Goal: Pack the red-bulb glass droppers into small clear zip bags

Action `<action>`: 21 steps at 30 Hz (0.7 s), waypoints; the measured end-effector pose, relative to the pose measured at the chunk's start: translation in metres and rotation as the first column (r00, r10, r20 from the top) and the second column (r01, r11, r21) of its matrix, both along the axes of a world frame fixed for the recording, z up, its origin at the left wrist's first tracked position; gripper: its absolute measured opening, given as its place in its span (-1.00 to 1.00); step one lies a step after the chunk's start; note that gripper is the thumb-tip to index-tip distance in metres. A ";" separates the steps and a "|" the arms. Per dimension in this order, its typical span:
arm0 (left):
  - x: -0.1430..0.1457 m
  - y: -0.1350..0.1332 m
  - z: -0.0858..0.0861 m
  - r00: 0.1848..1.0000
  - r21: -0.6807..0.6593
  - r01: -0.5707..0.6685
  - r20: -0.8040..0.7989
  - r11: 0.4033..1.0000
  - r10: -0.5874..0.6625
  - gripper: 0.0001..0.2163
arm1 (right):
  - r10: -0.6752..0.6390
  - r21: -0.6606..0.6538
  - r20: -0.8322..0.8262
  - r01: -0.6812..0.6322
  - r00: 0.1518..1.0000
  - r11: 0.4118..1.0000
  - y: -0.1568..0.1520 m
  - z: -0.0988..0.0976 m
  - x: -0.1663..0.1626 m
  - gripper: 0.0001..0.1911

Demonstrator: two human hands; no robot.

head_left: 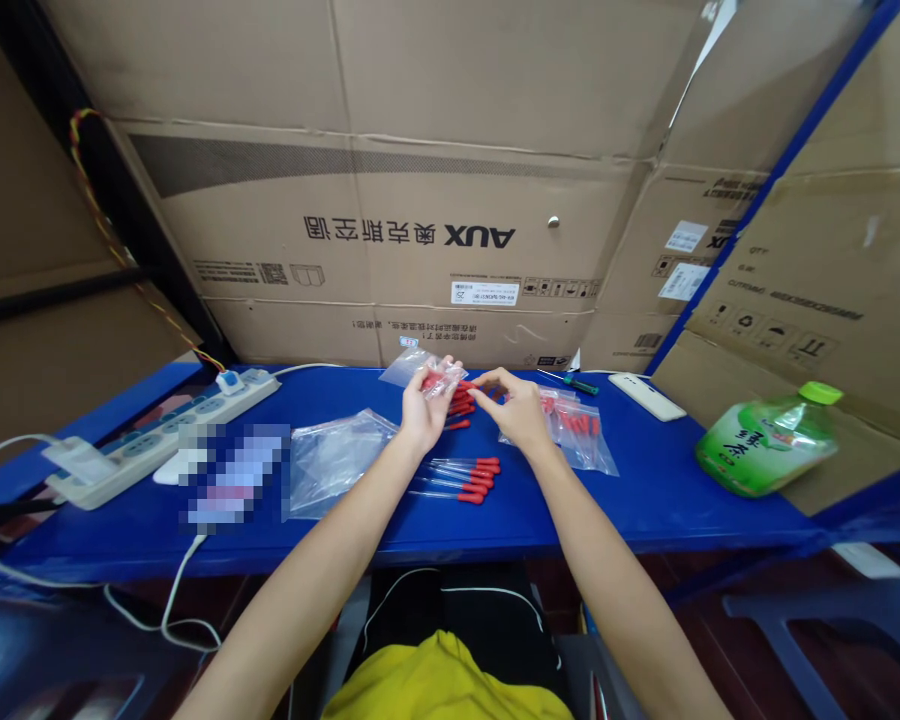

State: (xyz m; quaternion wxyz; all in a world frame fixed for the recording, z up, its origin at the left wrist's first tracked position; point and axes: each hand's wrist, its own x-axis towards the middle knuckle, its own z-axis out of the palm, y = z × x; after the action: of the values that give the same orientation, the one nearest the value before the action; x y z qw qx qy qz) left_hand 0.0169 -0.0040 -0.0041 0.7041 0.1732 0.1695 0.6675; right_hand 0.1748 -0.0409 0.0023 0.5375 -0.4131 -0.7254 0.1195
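My left hand [425, 408] is closed around a clear plastic bag [409, 367], with red bulbs showing through the film at the fingers. Pinched at the bag's right side, my right hand [515, 402] has thumb and forefinger on a red-bulbed dropper [471, 387]. Between and below the hands lie several more droppers [461, 408] with thin clear stems. A nearer row of droppers [480, 480] rests on the blue table, bulbs toward the right. Beside my right wrist are filled clear bags [581, 430] with red bulbs inside.
Flat clear bags [334, 460] lie left of my left forearm. Further left are a blurred-out phone [240, 480] and a power strip [172, 430] with cables. A screwdriver [579, 383], a white device [647, 396] and a green bottle [765, 440] stand or lie right. Cardboard [390, 180] walls the back.
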 end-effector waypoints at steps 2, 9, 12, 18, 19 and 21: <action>0.004 -0.004 -0.001 0.999 0.021 0.044 -0.032 0.999 -0.044 -0.77 | -0.033 0.005 0.005 0.033 0.999 0.999 0.000 -0.002 -0.005 -0.80; 0.014 -0.012 -0.002 0.989 0.030 0.136 -0.060 0.990 -0.134 -0.71 | -0.155 0.067 0.061 0.151 0.986 0.986 0.002 -0.013 -0.016 -0.79; 0.016 -0.013 -0.004 0.986 0.020 0.155 -0.066 0.988 -0.153 -0.72 | -0.186 0.067 0.054 0.182 0.981 0.981 0.003 -0.016 -0.019 -0.81; 0.017 -0.013 -0.004 0.987 0.013 0.152 -0.053 0.988 -0.151 -0.78 | -0.196 0.056 0.043 0.194 0.980 0.979 0.005 -0.020 -0.024 -0.86; 0.017 -0.013 -0.004 0.988 0.011 0.149 -0.052 0.989 -0.148 -0.79 | -0.203 0.050 0.054 0.201 0.978 0.978 0.005 -0.021 -0.024 -0.86; 0.017 -0.014 -0.004 0.988 0.005 0.141 -0.060 0.990 -0.141 -0.81 | -0.230 0.047 0.063 0.228 0.971 0.973 0.006 -0.022 -0.025 -0.88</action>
State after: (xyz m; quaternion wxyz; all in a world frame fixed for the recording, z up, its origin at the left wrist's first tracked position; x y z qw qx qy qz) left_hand 0.0343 -0.0181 -0.0085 0.7434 0.2078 0.1748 0.6113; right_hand 0.1498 -0.0347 -0.0196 0.5309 -0.4870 -0.6930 0.0282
